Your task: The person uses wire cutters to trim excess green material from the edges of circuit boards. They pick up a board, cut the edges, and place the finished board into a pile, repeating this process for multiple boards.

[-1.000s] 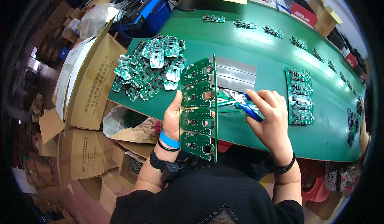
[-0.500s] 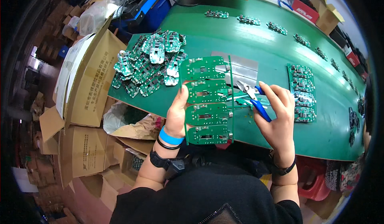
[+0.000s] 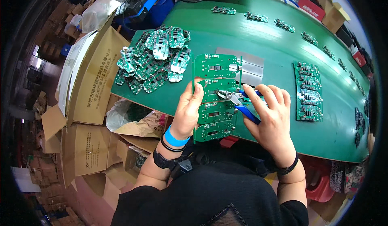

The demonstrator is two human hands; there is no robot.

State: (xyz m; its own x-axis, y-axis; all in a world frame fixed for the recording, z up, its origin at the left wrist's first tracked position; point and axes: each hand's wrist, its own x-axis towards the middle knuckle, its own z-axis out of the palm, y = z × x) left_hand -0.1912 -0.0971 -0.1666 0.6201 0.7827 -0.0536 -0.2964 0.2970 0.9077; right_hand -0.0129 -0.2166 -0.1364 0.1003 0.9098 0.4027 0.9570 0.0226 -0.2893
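My left hand [image 3: 190,107] grips a panel of joined green circuit boards [image 3: 214,65] by its left edge, thumb on top, holding it tilted above the table's near edge. In my right hand [image 3: 268,111] are blue-handled cutting pliers [image 3: 245,111]. The pliers' metal jaws lie over the second board from the top, close to the middle of the panel; whether they touch it I cannot tell. Beneath and behind the panel, a grey metal plate [image 3: 252,68] lies on the green table.
A heap of separated circuit boards [image 3: 155,60] covers the table's left corner. Another board panel [image 3: 309,92] lies to the right. Single boards [image 3: 256,16] form a curved row along the far side. An open cardboard box [image 3: 95,76] stands left, and a red stool [image 3: 321,185] at lower right.
The pliers have moved left, from beside the panel to over its second board. My left hand and the panel have shifted slightly right, and the panel has turned a little.
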